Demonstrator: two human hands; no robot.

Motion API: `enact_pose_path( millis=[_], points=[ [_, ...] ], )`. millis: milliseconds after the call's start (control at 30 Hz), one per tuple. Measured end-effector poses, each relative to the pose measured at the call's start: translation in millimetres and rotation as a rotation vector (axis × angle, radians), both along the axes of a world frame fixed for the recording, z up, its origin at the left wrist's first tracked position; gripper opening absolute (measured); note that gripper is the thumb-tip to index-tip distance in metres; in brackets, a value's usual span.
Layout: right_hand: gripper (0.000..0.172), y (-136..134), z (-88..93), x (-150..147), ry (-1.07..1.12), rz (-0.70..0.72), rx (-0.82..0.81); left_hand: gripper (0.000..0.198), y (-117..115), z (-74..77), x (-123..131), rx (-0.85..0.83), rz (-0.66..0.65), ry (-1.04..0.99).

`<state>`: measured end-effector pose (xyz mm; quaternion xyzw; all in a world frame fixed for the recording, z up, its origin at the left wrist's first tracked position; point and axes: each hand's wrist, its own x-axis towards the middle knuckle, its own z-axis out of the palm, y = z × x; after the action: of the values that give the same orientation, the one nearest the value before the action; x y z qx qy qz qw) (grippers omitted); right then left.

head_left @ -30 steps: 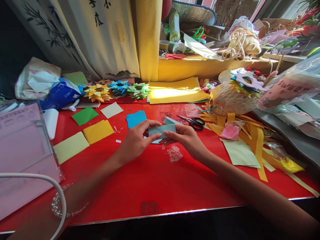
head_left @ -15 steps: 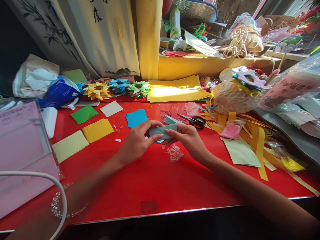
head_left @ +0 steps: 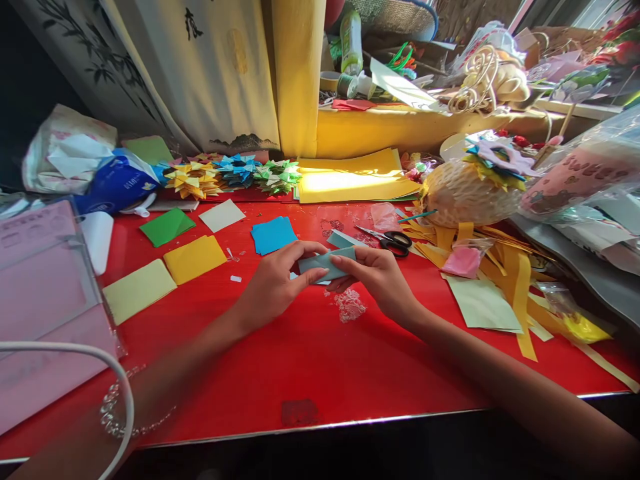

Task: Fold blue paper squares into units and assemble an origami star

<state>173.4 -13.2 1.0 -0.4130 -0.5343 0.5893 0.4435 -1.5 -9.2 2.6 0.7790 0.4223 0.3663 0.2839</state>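
Between my two hands is a folded pale blue piece of paper (head_left: 316, 263), held just above the red table. My left hand (head_left: 274, 277) pinches its left end between thumb and fingers. At the right end, my right hand (head_left: 376, 277) grips it, its thumb pressing on the front face. Some fingertips are hidden behind the paper. Just beyond the hands lies another pale blue piece of paper (head_left: 341, 239). A stack of bright blue paper squares (head_left: 273, 235) rests beyond my left hand. Black-handled scissors (head_left: 395, 244) lie beyond my right hand.
Green (head_left: 167, 227), yellow (head_left: 195, 259) and cream paper (head_left: 140, 290) lie on the left. Folded paper stars (head_left: 235, 171) line the back beside large yellow sheets (head_left: 345, 180). Yellow strips (head_left: 521, 280) cover the right. A white cable (head_left: 123, 380) crosses my left forearm.
Very little differs. My right thumb has shifted slightly on the folded paper, and the view has moved a touch. Both hands keep their hold.
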Motion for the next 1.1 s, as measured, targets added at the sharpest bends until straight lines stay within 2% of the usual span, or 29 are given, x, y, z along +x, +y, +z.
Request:
enact_pose_path(
  millis=[367, 600, 700, 833, 967, 1100],
  points=[
    [0.027, -1, 2.1, 0, -0.038, 0.005, 0.025, 0.02, -4, 4.3, 0, -0.038, 0.036, 0.018],
    [0.021, 2, -5.9, -1, 0.057, 0.032, -0.014, 0.023, 0, 3.8, -1, -0.184, 0.088, -0.124],
    [0.022, 4, -8.9, 0, 0.062, 0.023, -0.038, 0.025, 3, 4.0, -2, -0.241, 0.078, -0.118],
    [0.023, 4, -10.6, 3, -0.051, 0.119, -0.011, 0.028, 7, 5.1, -5, -0.349, 0.01, -0.062],
    [0.023, 1, -10.8, 2, -0.16, 0.239, 0.019, 0.025, 5, 7.4, -4, -0.33, -0.01, -0.051],
    [0.024, 2, -8.9, 1, -0.131, 0.12, 0.026, 0.025, 4, 7.2, -3, -0.348, 0.012, -0.117]
  ],
)
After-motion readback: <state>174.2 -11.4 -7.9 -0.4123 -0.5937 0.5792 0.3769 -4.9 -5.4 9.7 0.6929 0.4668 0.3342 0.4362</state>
